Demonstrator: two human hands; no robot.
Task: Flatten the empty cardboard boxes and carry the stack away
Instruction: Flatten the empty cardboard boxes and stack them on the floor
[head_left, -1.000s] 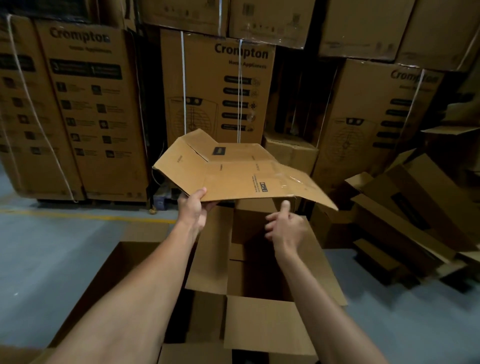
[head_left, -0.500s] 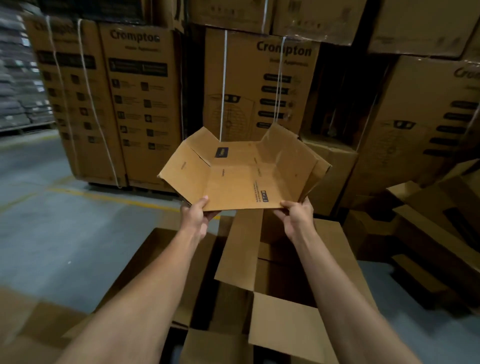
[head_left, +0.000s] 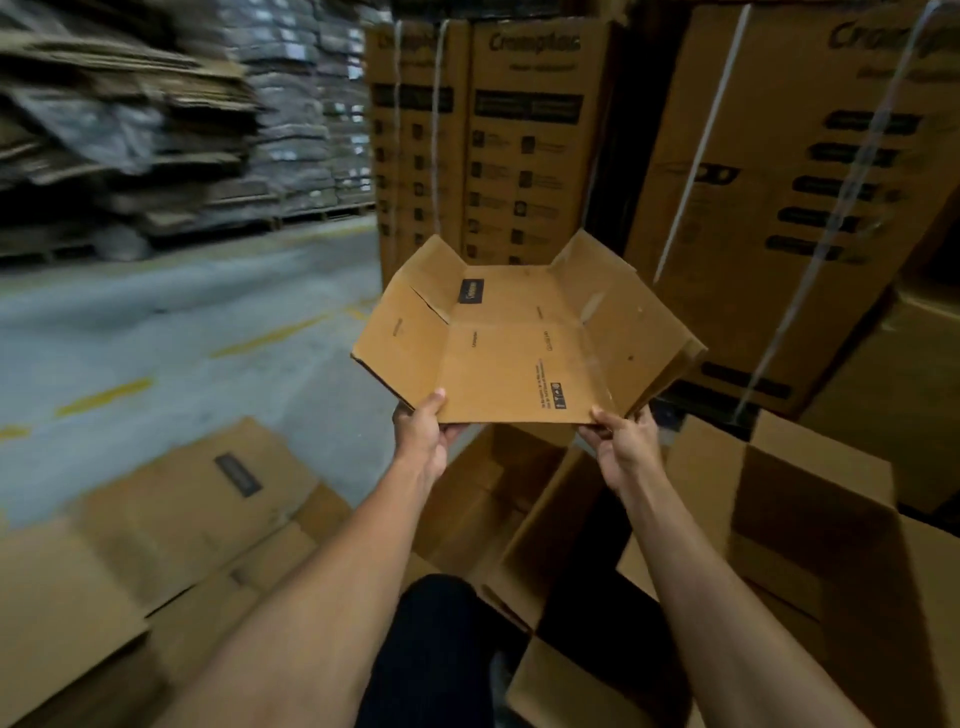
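Note:
I hold a flattened brown cardboard box (head_left: 519, 343) out in front of me at chest height, its side flaps bent upward. My left hand (head_left: 423, 434) grips its near edge at the left, thumb on top. My right hand (head_left: 626, 449) pinches the near edge at the right. Flattened cardboard pieces (head_left: 171, 519) lie on the floor to the lower left. An open, unflattened box (head_left: 810, 509) stands at the lower right, and another open box (head_left: 498, 499) sits just below my hands.
Tall strapped printed cartons (head_left: 524, 140) stand stacked straight ahead and to the right (head_left: 800, 197). A grey concrete floor (head_left: 156, 343) with yellow dashes stretches to the left. Blurred piles of flat cardboard on pallets (head_left: 130, 135) fill the far left. My dark trouser leg (head_left: 431, 639) shows below.
My right hand has taken hold of the flattened box's near edge. The view has swung left, bringing the aisle, the pallets and the floor pile into sight.

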